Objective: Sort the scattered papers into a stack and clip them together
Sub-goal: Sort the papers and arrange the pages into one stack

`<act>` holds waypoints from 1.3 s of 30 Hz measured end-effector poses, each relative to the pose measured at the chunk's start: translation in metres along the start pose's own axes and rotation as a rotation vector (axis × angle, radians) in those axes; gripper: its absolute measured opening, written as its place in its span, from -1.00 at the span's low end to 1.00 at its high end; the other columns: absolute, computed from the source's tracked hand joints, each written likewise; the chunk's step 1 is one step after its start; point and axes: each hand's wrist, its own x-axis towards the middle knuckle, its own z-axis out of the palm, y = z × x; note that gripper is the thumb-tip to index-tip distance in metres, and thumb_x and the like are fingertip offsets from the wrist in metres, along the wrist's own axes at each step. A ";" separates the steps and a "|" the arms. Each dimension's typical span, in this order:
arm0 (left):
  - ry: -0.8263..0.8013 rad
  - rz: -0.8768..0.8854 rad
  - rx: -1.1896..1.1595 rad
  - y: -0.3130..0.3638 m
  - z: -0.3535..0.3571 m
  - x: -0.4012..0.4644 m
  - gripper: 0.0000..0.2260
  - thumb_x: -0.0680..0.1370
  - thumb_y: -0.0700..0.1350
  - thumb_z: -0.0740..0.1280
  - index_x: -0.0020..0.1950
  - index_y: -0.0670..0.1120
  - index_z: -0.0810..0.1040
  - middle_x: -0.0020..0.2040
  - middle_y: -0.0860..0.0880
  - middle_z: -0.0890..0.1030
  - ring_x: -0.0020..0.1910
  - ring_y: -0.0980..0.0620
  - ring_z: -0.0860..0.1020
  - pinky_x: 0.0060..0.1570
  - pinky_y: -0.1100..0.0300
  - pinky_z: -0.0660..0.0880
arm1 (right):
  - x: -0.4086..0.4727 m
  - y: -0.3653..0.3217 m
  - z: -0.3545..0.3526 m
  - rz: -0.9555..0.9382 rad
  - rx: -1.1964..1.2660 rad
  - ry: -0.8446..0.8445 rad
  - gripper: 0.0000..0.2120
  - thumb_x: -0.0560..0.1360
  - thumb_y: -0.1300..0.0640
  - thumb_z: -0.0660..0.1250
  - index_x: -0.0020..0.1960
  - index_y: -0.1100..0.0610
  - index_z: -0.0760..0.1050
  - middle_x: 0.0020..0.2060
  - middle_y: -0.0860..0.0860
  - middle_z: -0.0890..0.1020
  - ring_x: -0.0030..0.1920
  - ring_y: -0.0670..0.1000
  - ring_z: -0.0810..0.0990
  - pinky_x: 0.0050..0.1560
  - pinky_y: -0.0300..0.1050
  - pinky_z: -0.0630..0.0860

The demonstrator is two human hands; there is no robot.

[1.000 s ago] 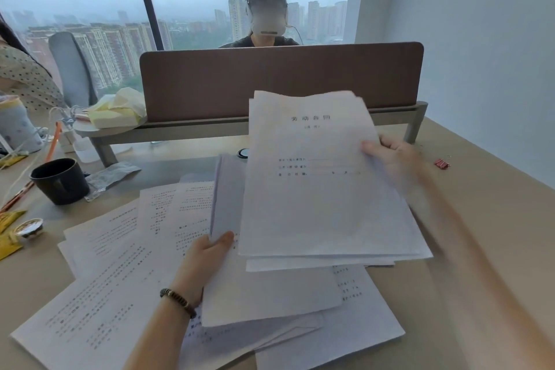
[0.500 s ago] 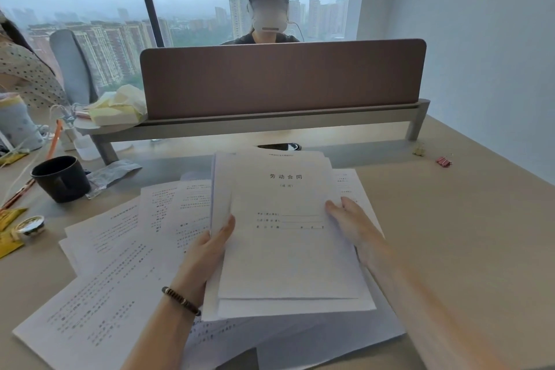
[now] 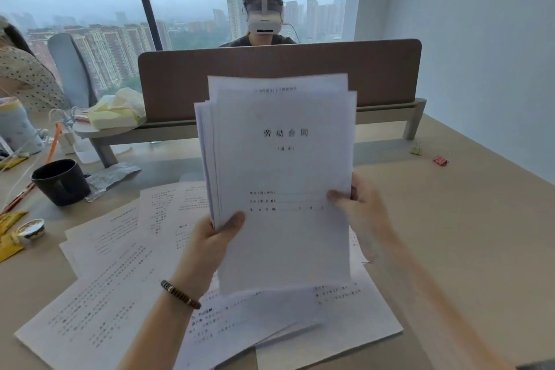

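I hold a stack of white printed papers (image 3: 282, 165) upright above the desk, its title page facing me and its sheet edges uneven at the top and left. My left hand (image 3: 214, 242) grips the stack's lower left edge, thumb on the front. My right hand (image 3: 360, 210) pinches its right edge. Several loose printed sheets (image 3: 114, 273) lie scattered flat on the desk below and to the left. Two small binder clips rest at the far right of the desk: a yellow-green clip (image 3: 416, 149) and a red clip (image 3: 441, 160).
A brown divider panel (image 3: 168, 84) stands across the desk, with a person in a headset behind it. A black mug (image 3: 61, 182), a foil wrapper (image 3: 112, 176), a small tin (image 3: 31, 228) and yellow packets (image 3: 10, 237) sit at the left. A wall bounds the right side.
Both hands brought the two bundles together into one stack and lifted it off the desk, tilting it upright toward me.
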 end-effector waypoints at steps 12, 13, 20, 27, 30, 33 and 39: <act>0.036 0.180 -0.058 -0.005 0.015 -0.017 -0.83 0.49 -0.12 0.38 0.01 0.07 0.71 0.04 0.05 0.74 0.07 0.05 0.68 -0.03 0.22 0.62 | -0.029 -0.001 0.009 -0.251 0.041 0.033 -0.57 0.49 0.35 0.31 0.22 -0.10 0.52 0.10 -0.09 0.67 0.16 -0.02 0.62 0.20 0.11 0.54; 0.029 0.172 -0.049 -0.006 0.015 -0.017 -0.83 0.48 -0.10 0.39 0.01 0.08 0.71 0.05 0.04 0.74 0.08 0.04 0.68 -0.02 0.21 0.62 | -0.030 0.003 0.009 -0.233 0.042 0.016 -0.56 0.52 0.34 0.32 0.26 -0.09 0.49 0.13 -0.11 0.66 0.19 -0.03 0.61 0.22 0.12 0.54; 0.018 0.097 -0.016 -0.004 0.013 -0.015 -0.78 0.37 0.13 0.47 -0.02 0.15 0.73 0.02 0.01 0.74 0.07 -0.03 0.68 0.11 -0.04 0.60 | -0.025 -0.024 0.006 -0.303 0.022 0.013 -0.48 0.48 0.05 0.39 0.41 -0.10 0.35 0.14 0.02 0.64 0.20 0.10 0.62 0.23 0.30 0.53; -0.009 0.064 -0.058 -0.002 0.012 -0.013 -0.77 0.41 -0.05 0.44 0.05 0.00 0.70 0.04 -0.02 0.74 0.07 -0.03 0.69 0.04 0.08 0.61 | 0.001 -0.096 -0.001 -0.689 -0.267 0.003 -0.03 0.51 0.39 0.33 0.56 -0.34 -0.10 0.39 -0.02 0.47 0.39 0.09 0.47 0.40 0.20 0.41; -0.032 0.073 -0.070 -0.001 0.010 -0.013 -0.82 0.40 -0.05 0.46 -0.01 0.06 0.73 0.02 -0.02 0.75 0.03 -0.01 0.70 -0.03 0.15 0.63 | 0.006 -0.104 -0.004 -0.748 -0.477 -0.010 -0.18 0.50 0.38 0.31 0.58 -0.20 0.13 0.35 -0.26 0.43 0.29 -0.11 0.44 0.22 -0.25 0.43; -0.055 0.077 -0.090 0.000 0.008 -0.011 -0.75 0.33 0.06 0.49 -0.01 0.11 0.74 0.02 -0.02 0.74 0.03 -0.04 0.70 0.00 0.08 0.63 | 0.010 -0.101 -0.005 -0.761 -0.556 0.037 -0.39 0.52 0.35 0.33 0.46 -0.12 0.40 0.06 0.02 0.50 0.00 -0.19 0.46 -0.12 -0.43 0.37; -0.068 0.072 -0.111 -0.001 0.008 -0.008 -0.70 0.30 0.08 0.48 0.01 0.12 0.73 0.03 -0.02 0.74 0.04 -0.03 0.69 0.07 -0.04 0.58 | 0.002 -0.108 -0.005 -0.736 -0.519 -0.008 -0.19 0.52 0.36 0.32 0.57 -0.22 0.10 0.37 0.18 0.45 0.33 -0.01 0.35 0.13 -0.28 0.34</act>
